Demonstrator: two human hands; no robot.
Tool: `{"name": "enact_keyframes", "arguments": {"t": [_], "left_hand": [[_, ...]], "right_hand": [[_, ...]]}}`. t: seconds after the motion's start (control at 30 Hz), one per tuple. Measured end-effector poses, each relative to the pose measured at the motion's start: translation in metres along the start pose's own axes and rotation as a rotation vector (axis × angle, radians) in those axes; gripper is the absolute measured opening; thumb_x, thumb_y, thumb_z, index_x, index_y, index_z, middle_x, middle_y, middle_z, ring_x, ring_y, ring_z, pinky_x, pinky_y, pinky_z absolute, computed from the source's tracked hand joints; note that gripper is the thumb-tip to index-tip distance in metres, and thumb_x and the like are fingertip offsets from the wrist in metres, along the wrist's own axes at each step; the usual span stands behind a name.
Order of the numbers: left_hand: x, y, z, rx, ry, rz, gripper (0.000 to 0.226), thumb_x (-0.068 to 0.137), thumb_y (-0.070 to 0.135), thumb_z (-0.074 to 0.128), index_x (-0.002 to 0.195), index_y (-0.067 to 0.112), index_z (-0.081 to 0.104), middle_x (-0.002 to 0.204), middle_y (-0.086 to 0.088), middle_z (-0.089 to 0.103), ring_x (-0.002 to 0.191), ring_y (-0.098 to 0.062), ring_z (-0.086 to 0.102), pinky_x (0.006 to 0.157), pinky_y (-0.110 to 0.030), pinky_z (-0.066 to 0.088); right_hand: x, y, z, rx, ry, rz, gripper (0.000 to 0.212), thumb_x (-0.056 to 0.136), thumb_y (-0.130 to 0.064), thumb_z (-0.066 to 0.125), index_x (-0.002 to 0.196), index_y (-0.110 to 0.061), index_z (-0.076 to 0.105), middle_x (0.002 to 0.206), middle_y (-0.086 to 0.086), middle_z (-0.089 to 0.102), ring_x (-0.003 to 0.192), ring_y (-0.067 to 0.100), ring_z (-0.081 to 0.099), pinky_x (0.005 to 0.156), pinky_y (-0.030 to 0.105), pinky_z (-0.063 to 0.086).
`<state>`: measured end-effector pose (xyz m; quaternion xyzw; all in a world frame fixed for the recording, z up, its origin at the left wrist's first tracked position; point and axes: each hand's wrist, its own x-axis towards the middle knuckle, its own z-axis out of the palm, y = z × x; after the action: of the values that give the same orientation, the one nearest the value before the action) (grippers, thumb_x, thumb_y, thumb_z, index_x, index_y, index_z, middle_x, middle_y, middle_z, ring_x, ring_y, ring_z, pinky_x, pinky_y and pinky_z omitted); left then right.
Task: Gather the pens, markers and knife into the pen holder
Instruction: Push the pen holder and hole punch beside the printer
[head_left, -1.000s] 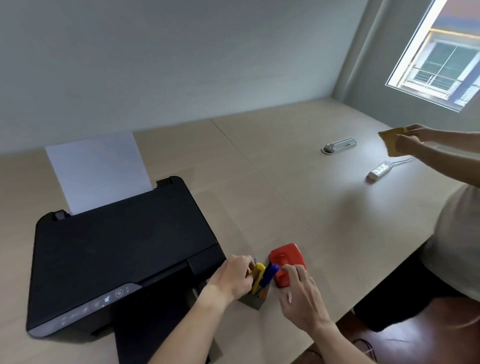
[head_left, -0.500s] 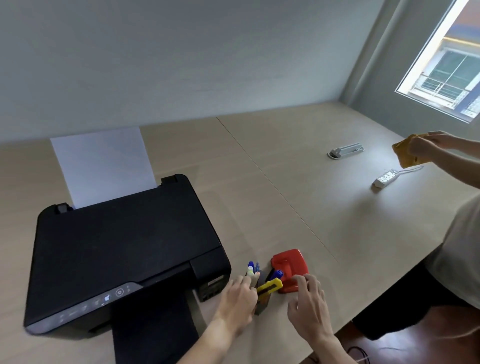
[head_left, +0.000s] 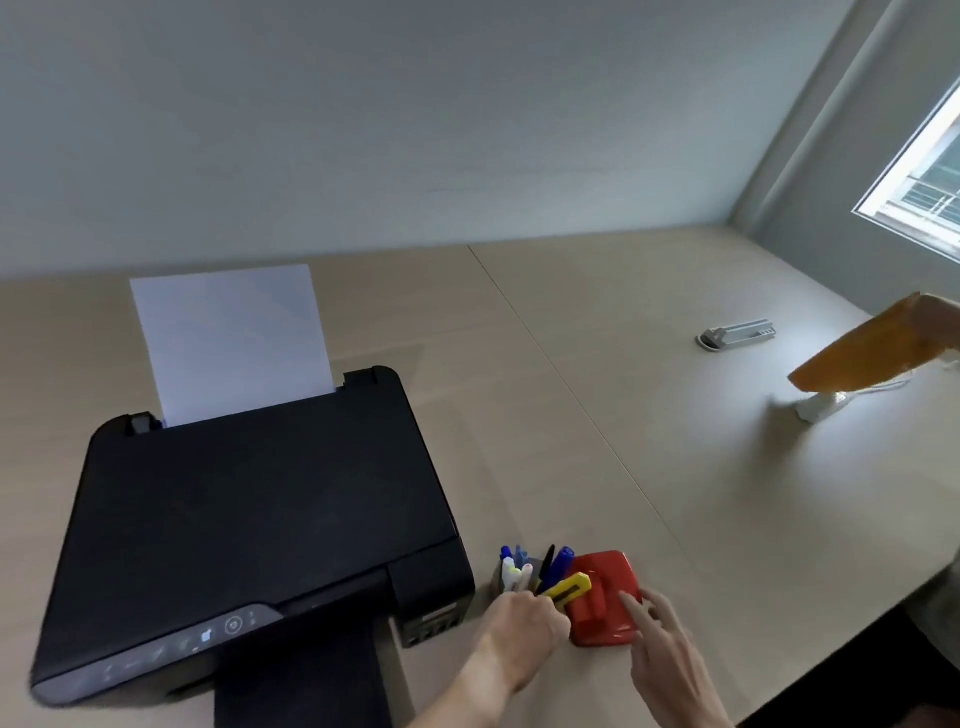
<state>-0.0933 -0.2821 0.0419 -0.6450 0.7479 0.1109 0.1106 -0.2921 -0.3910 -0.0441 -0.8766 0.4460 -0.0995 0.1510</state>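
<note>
A dark pen holder (head_left: 497, 581) stands on the desk just right of the printer's front corner. Blue and white pens (head_left: 511, 565) stand upright in it, and a black pen and a blue marker (head_left: 560, 562) lean to the right. A yellow knife (head_left: 572, 588) slants over the holder's right side, its lower end inside my left hand (head_left: 524, 626), which is curled around it. My right hand (head_left: 667, 649) lies beside the holder with fingers spread, one fingertip on a red stapler-like block (head_left: 605, 597).
A black printer (head_left: 249, 519) with a white sheet (head_left: 228, 338) in its feeder fills the left. At the far right another person's hand holds a yellow cloth (head_left: 862, 353) over a white power strip (head_left: 818, 405). A grey-white device (head_left: 737, 334) lies beyond.
My left hand has slid back off the holder's top to its near side, and the pens now show. The knife now slants to the right. The other person's cloth has swung down over the power strip.
</note>
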Motion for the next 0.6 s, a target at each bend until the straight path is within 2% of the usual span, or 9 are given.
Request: {"name": "enact_keyframes", "arguments": {"t": [0.13, 0.2, 0.27, 0.3, 0.37, 0.43, 0.47, 0.53, 0.6], "left_hand": [[0.019, -0.017, -0.004, -0.029, 0.030, -0.026, 0.023, 0.090, -0.011, 0.050, 0.094, 0.002, 0.068, 0.090, -0.016, 0.073, 0.081, -0.032, 0.072, 0.062, -0.037, 0.056], [0.028, -0.027, -0.008, -0.062, 0.056, -0.071, 0.024, 0.089, -0.013, 0.050, 0.096, 0.002, 0.068, 0.092, -0.017, 0.073, 0.084, -0.034, 0.071, 0.065, -0.039, 0.057], [0.035, -0.038, -0.013, -0.108, 0.089, -0.136, 0.027, 0.089, -0.015, 0.048, 0.097, 0.001, 0.068, 0.095, -0.019, 0.072, 0.087, -0.036, 0.070, 0.068, -0.040, 0.056], [0.039, -0.044, -0.015, -0.132, 0.100, -0.175, 0.029, 0.088, -0.016, 0.046, 0.099, 0.000, 0.067, 0.097, -0.019, 0.071, 0.089, -0.036, 0.070, 0.069, -0.041, 0.056], [0.046, -0.057, -0.019, -0.177, 0.109, -0.266, 0.031, 0.088, -0.017, 0.044, 0.102, -0.001, 0.067, 0.101, -0.020, 0.071, 0.095, -0.037, 0.068, 0.073, -0.042, 0.056], [0.055, -0.070, -0.022, -0.216, 0.106, -0.360, 0.032, 0.088, -0.018, 0.046, 0.105, -0.001, 0.066, 0.105, -0.019, 0.070, 0.105, -0.037, 0.065, 0.079, -0.043, 0.055], [0.058, -0.076, -0.023, -0.226, 0.103, -0.403, 0.032, 0.088, -0.018, 0.047, 0.107, 0.000, 0.066, 0.107, -0.018, 0.069, 0.110, -0.038, 0.062, 0.082, -0.043, 0.055], [0.065, -0.089, -0.024, -0.237, 0.094, -0.475, 0.032, 0.088, -0.017, 0.050, 0.109, 0.001, 0.066, 0.109, -0.017, 0.069, 0.115, -0.037, 0.060, 0.084, -0.042, 0.055], [0.071, -0.104, -0.026, -0.264, 0.108, -0.522, 0.032, 0.089, -0.016, 0.051, 0.112, 0.002, 0.065, 0.110, -0.015, 0.069, 0.116, -0.035, 0.059, 0.085, -0.041, 0.054]], "right_hand": [[0.020, 0.013, 0.005, 0.044, -0.008, -0.046, 0.087, 0.041, 0.014, 0.082, 0.111, -0.030, 0.055, 0.109, -0.004, 0.044, 0.071, 0.008, 0.058, 0.059, 0.028, 0.056], [0.028, 0.011, -0.002, 0.031, -0.010, -0.090, 0.078, 0.049, -0.004, 0.085, 0.113, -0.034, 0.053, 0.103, -0.006, 0.044, 0.067, 0.006, 0.056, 0.059, 0.023, 0.052], [0.038, 0.006, -0.012, 0.002, 0.049, -0.166, 0.046, 0.073, -0.033, 0.065, 0.116, -0.039, 0.049, 0.101, -0.008, 0.044, 0.065, 0.010, 0.061, 0.067, 0.026, 0.047], [0.045, 0.006, -0.010, -0.046, 0.090, -0.214, 0.031, 0.083, -0.045, 0.052, 0.113, -0.038, 0.051, 0.103, -0.007, 0.045, 0.069, 0.014, 0.063, 0.072, 0.029, 0.046], [0.061, 0.005, 0.001, -0.067, 0.149, -0.233, 0.034, 0.091, -0.058, 0.036, 0.106, -0.035, 0.056, 0.112, -0.001, 0.048, 0.095, 0.013, 0.060, 0.092, 0.029, 0.038], [0.078, -0.001, 0.012, -0.056, 0.193, -0.180, 0.033, 0.078, -0.056, 0.049, 0.099, -0.032, 0.058, 0.122, 0.002, 0.051, 0.125, -0.002, 0.041, 0.104, 0.027, 0.026], [0.086, -0.006, 0.017, -0.059, 0.177, -0.159, 0.035, 0.071, -0.052, 0.052, 0.095, -0.029, 0.061, 0.125, 0.004, 0.057, 0.130, -0.003, 0.037, 0.104, 0.034, 0.030], [0.101, -0.015, 0.027, -0.057, 0.138, -0.106, 0.045, 0.069, -0.056, 0.053, 0.087, -0.019, 0.070, 0.119, 0.014, 0.066, 0.124, 0.019, 0.050, 0.092, 0.054, 0.044], [0.116, -0.027, 0.035, -0.014, 0.146, -0.069, 0.065, 0.076, -0.069, 0.047, 0.084, -0.011, 0.074, 0.109, 0.022, 0.068, 0.110, 0.037, 0.060, 0.082, 0.057, 0.051]]}}
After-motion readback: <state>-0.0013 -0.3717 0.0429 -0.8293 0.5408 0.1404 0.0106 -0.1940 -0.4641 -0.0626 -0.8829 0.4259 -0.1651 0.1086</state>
